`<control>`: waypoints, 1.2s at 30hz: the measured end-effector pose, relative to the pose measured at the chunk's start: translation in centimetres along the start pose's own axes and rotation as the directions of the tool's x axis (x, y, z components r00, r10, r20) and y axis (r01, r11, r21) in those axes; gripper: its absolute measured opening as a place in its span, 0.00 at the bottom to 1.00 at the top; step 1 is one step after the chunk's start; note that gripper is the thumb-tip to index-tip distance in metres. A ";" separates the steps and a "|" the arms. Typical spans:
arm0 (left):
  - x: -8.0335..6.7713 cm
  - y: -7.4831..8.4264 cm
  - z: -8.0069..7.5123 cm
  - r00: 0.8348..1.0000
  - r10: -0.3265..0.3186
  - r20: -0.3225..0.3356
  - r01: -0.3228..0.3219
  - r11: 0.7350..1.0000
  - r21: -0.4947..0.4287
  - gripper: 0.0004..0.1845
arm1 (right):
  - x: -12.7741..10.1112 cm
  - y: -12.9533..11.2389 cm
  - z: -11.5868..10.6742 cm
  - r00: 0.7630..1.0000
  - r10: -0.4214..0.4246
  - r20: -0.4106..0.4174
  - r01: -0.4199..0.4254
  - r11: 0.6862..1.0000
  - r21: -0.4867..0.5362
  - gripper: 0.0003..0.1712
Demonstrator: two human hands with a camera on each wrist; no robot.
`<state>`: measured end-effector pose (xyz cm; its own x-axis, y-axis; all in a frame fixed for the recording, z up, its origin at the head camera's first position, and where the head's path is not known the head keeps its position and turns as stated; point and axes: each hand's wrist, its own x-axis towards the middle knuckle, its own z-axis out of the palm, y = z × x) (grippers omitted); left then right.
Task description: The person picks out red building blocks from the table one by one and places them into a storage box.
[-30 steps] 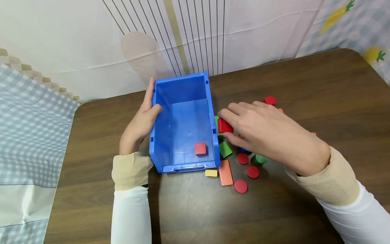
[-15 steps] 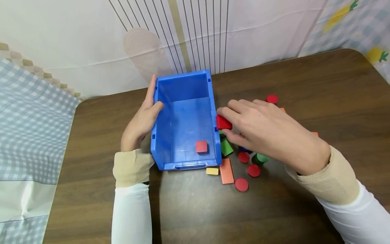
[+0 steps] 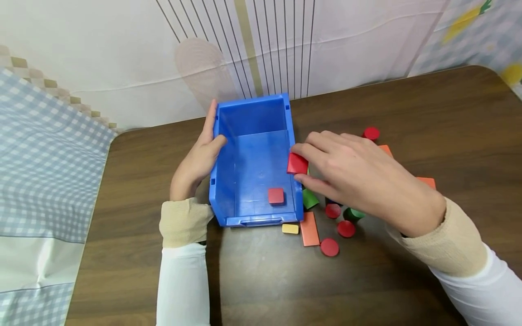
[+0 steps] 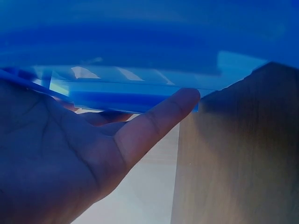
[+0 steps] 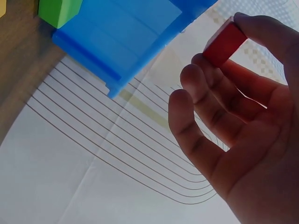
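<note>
A blue plastic bin (image 3: 256, 117) stands on the brown table, with one red square block (image 3: 276, 196) on its floor. My left hand (image 3: 200, 158) holds the bin's left wall, thumb hooked over the rim; in the left wrist view the palm (image 4: 70, 158) lies against the blue bin (image 4: 149, 56). My right hand (image 3: 350, 167) pinches a red block (image 3: 297, 164) between thumb and fingertips, right at the bin's right rim. The right wrist view shows the same red block (image 5: 225, 42) held at the fingertips above the bin (image 5: 121, 32).
Loose blocks lie right of the bin: a green wedge (image 3: 310, 198), a green cylinder (image 3: 352, 214), red discs (image 3: 329, 247) (image 3: 371, 133), an orange plank (image 3: 309, 229), a small yellow block (image 3: 290, 228) and an orange piece (image 3: 426, 182). A patterned cloth hangs behind the table.
My right hand has lifted the red block from among the loose pieces and carried it left to the bin's right rim. The left hand keeps its hold on the bin.
</note>
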<state>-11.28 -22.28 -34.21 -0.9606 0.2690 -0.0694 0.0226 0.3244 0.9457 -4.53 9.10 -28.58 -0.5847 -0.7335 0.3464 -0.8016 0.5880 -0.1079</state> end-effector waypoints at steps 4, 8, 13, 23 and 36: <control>0.0 -0.1 0.0 1.000 0.003 0.001 -0.003 1.000 0.000 0.48 | 0.1 0.0 0.3 1.000 -0.016 -0.012 0.016 1.000 0.010 0.26; 0.1 -0.1 -0.1 1.000 0.008 0.001 -0.008 1.000 0.003 0.47 | 0.2 -0.2 0.7 0.999 -0.026 -0.025 0.027 0.999 0.026 0.25; 0.1 0.0 -0.1 1.000 0.009 -0.005 -0.009 1.000 0.007 0.47 | 0.5 -0.4 0.9 0.999 -0.033 -0.034 0.034 0.998 0.043 0.25; 0.2 -0.1 -0.1 1.000 0.012 0.004 -0.011 1.000 -0.020 0.47 | 0.7 -0.7 1.6 0.995 -0.092 -0.047 0.093 0.996 0.018 0.27; 0.2 0.1 0.0 1.000 0.011 0.000 -0.011 1.000 -0.002 0.47 | 1.1 -1.0 2.1 0.997 -0.078 0.010 0.078 0.996 0.047 0.23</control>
<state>-11.45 -22.23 -34.16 -0.9604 0.2726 -0.0586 0.0328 0.3192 0.9471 -4.62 7.00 -30.07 -0.5213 -0.7809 0.3442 -0.8497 0.5125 -0.1243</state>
